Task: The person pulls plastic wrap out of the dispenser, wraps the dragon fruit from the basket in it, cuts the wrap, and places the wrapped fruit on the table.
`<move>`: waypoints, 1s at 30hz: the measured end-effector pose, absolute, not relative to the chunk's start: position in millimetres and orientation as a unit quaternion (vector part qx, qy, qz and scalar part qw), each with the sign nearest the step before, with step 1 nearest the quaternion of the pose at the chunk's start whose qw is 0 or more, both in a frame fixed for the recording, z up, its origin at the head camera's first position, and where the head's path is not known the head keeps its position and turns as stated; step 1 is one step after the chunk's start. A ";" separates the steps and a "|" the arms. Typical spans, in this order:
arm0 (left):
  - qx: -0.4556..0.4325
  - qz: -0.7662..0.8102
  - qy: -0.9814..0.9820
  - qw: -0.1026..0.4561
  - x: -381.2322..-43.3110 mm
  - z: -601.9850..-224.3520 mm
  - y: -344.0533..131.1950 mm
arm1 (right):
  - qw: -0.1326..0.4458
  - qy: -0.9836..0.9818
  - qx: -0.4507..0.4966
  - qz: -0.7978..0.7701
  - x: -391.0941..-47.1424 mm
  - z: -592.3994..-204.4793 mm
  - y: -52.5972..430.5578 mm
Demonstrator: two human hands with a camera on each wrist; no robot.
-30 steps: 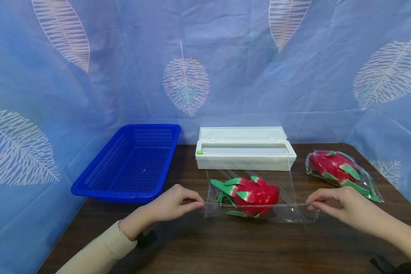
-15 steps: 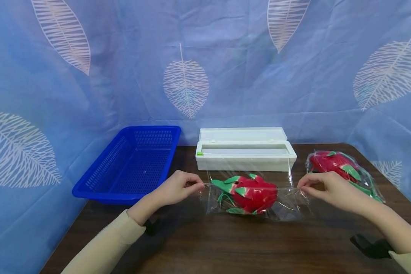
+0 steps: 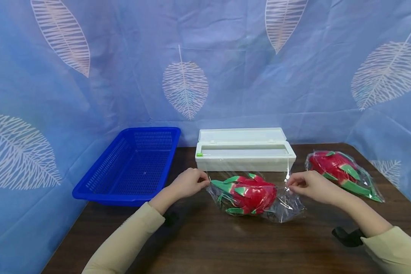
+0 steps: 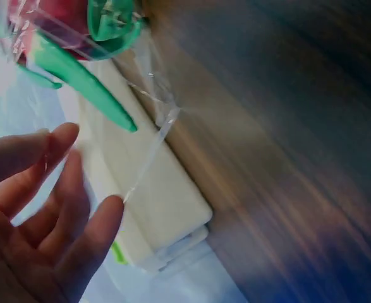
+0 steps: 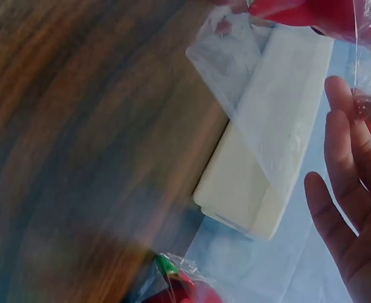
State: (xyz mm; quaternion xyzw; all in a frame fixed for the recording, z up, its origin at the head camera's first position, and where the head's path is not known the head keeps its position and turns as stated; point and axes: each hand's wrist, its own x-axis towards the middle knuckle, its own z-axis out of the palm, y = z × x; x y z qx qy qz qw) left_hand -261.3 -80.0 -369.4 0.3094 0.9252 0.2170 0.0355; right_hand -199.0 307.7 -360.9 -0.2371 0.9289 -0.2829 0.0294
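A red dragon fruit [image 3: 253, 194] with green scales lies on the dark wooden table, covered by clear plastic wrap [image 3: 285, 207]. My left hand [image 3: 188, 182] pinches the wrap's edge by the fruit's green tip, and its little finger touches a taut strand of film in the left wrist view. On the other side, my right hand [image 3: 311, 185] pinches the film between thumb and forefinger [image 5: 339, 95]. Behind the fruit, the film runs back to a white wrap dispenser [image 3: 244, 164], whose lid stands raised and whose green cutter slider [image 3: 199, 155] sits at the left end.
At the left stands a blue plastic basket [image 3: 125, 198] with slotted walls. A second dragon fruit [image 3: 333, 166], wrapped in film, lies at the back right. A blue leaf-patterned cloth [image 3: 233, 83] hangs behind the table [image 3: 246, 251].
Both hands have moved away from me and closer together, carrying the wrap's front edge back over the dragon fruit. The film now bunches around it; the basket and dispenser stay put.
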 end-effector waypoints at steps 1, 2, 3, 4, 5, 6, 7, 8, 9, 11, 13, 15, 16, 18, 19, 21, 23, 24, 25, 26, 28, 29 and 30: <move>0.306 0.216 0.927 0.027 -262.4 -370.0 -77.9 | 0.028 0.927 -0.241 -0.285 -199.9 -361.7 306.9; 0.305 0.218 0.927 0.017 -264.1 -370.4 -75.5 | 0.025 0.927 -0.242 -0.285 -200.9 -362.1 305.8; 0.305 0.221 0.926 0.006 -265.8 -370.8 -72.7 | 0.022 0.927 -0.243 -0.284 -202.1 -362.4 304.5; 0.306 0.230 0.924 -0.001 -267.7 -371.1 -69.7 | 0.018 0.929 -0.242 -0.281 -203.4 -362.5 303.0; 0.306 0.242 0.921 -0.002 -269.5 -371.6 -66.4 | 0.014 0.930 -0.240 -0.278 -205.0 -362.5 301.1; 0.308 0.257 0.916 0.000 -271.7 -372.4 -62.8 | 0.009 0.931 -0.239 -0.275 -206.6 -362.6 299.1; 0.310 0.274 0.910 0.005 -273.6 -373.0 -59.1 | 0.006 0.933 -0.236 -0.273 -208.3 -362.5 296.9; 0.312 0.293 0.904 0.013 -275.3 -373.7 -55.4 | 0.002 0.933 -0.236 -0.271 -210.1 -362.5 294.5; 0.310 0.311 0.898 0.023 -276.7 -375.0 -51.7 | -0.001 0.933 -0.235 -0.271 -211.9 -362.5 292.0; 0.300 0.348 0.887 0.045 -278.7 -377.8 -44.8 | -0.001 0.930 -0.242 -0.278 -215.3 -362.7 287.2; 0.293 0.370 0.880 0.051 -280.2 -380.5 -38.3 | 0.000 0.923 -0.254 -0.287 -218.3 -363.6 283.3; 0.288 0.383 0.876 0.054 -281.5 -383.1 -32.3 | 0.000 0.918 -0.266 -0.293 -220.5 -365.0 280.6; 0.287 0.387 0.875 0.054 -282.1 -384.0 -29.4 | 0.001 0.916 -0.272 -0.295 -221.4 -365.8 279.6; 0.287 0.391 0.873 0.053 -283.3 -385.0 -24.6 | 0.002 0.914 -0.275 -0.297 -222.7 -367.5 278.4; 0.286 0.396 0.870 0.057 -284.0 -385.1 -22.8 | 0.004 0.913 -0.275 -0.300 -223.3 -368.1 278.0; 0.283 0.413 0.862 0.072 -286.9 -385.5 -21.1 | 0.009 0.914 -0.269 -0.305 -223.6 -368.5 277.4; 0.272 0.436 0.852 0.096 -290.5 -385.4 -20.9 | 0.013 0.915 -0.255 -0.311 -224.2 -368.8 276.7; 0.264 0.448 0.847 0.113 -292.4 -385.5 -21.2 | 0.018 0.915 -0.247 -0.318 -224.7 -368.9 276.0; 0.256 0.461 0.840 0.130 -294.6 -385.6 -21.6 | 0.024 0.914 -0.239 -0.326 -225.2 -369.3 275.5; 0.248 0.473 0.833 0.147 -296.8 -385.9 -21.9 | 0.033 0.912 -0.232 -0.337 -225.8 -369.7 275.2; 0.230 0.496 0.817 0.182 -299.2 -385.2 -22.3 | 0.053 0.902 -0.226 -0.365 -227.2 -371.2 274.8; 0.224 0.507 0.808 0.199 -299.9 -384.8 -22.7 | 0.065 0.894 -0.226 -0.382 -227.8 -371.9 274.9; 0.219 0.517 0.800 0.212 -300.6 -384.9 -23.3 | 0.077 0.886 -0.226 -0.398 -228.1 -372.7 275.3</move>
